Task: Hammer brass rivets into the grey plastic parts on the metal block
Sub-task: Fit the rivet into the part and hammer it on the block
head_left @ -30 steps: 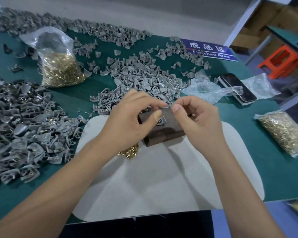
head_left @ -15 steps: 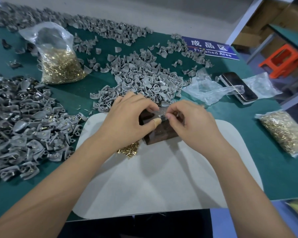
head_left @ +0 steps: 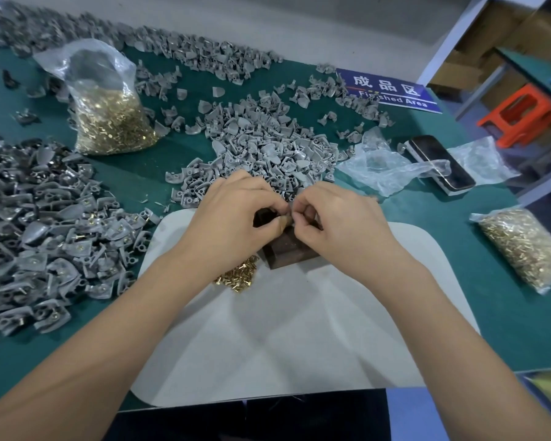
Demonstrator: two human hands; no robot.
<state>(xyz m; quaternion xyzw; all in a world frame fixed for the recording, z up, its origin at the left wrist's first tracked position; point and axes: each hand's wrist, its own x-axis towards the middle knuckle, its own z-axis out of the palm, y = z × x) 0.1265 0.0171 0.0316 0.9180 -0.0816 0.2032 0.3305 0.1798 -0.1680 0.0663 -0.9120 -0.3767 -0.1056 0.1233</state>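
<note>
A dark brown rectangular metal block [head_left: 288, 249] sits flat on the pale mat, loose brass rivets [head_left: 237, 276] heaped at its near-left corner; a small grey plastic part [head_left: 287, 219] seemingly rests on top.

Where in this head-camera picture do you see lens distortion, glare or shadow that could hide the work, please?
Head view: the wide lens bends the green table edges; glare whitens the left rivet bag; soft shadows fall across the white mat; the left hand and right hand cover most of the metal block.
</note>
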